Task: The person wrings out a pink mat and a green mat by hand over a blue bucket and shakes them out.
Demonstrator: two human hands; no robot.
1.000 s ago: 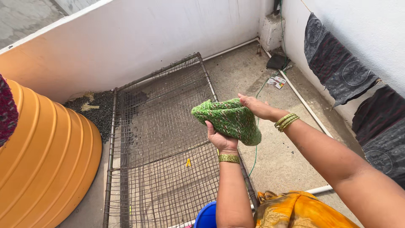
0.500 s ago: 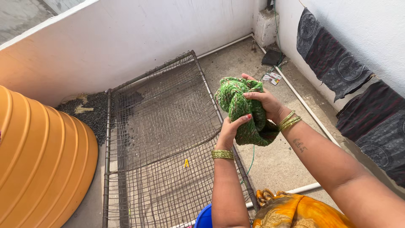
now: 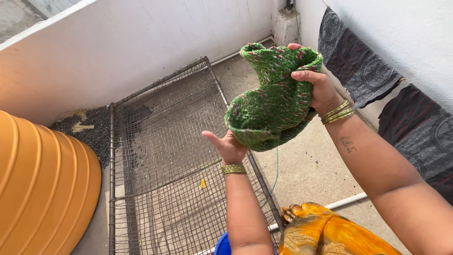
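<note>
White walls point(image 3: 141, 42) enclose a concrete floor point(image 3: 306, 160); a mesh frame point(image 3: 160, 156) lies centre, an orange tank point(image 3: 42, 189) near left.

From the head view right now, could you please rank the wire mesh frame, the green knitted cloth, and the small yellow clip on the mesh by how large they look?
1. Wire mesh frame, by far the largest.
2. Green knitted cloth, held up near the camera, so it looks bigger than it is.
3. Yellow clip, tiny.

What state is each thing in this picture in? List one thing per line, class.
Green cloth: bunched, held up in both hands.
Right hand: gripping the cloth's top edge.
Left hand: under the cloth, palm up.
Wire mesh frame: lying flat, mesh sagging.
Dark cloths: hanging on the wall.
</note>
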